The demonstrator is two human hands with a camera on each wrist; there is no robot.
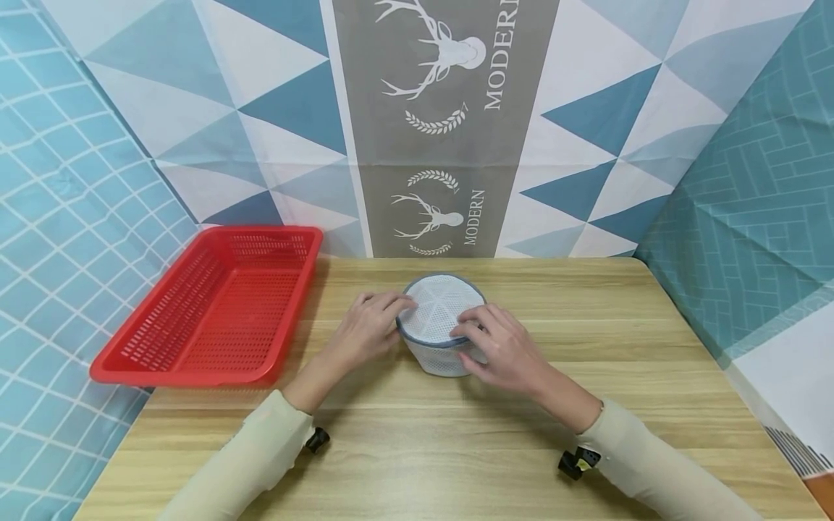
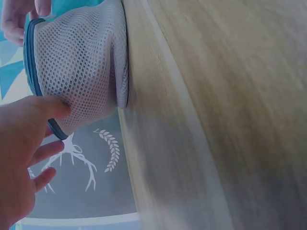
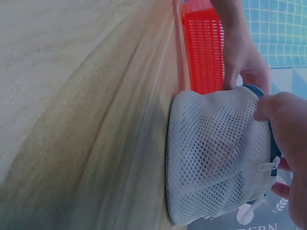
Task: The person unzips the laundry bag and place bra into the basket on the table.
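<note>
A white mesh laundry bag (image 1: 439,307) with a blue-grey zipped rim stands upright on the table, its mesh lid on top. My left hand (image 1: 374,325) holds its left edge. In the left wrist view the thumb (image 2: 56,107) lies against the mesh side, with the other fingers beyond the rim. On the opposite side, my right hand (image 1: 498,344) pinches the rim between thumb and fingers. White zipper pulls (image 3: 269,166) hang beside that hand in the right wrist view. What the bag contains cannot be made out.
A red plastic basket (image 1: 296,318) with slotted walls sits at the table's left, close to the tiled-pattern cloth. The wooden table (image 1: 417,449) ends at a patterned backdrop (image 1: 443,145) behind the bag. Black wrist devices (image 1: 318,440) sit at both sleeves.
</note>
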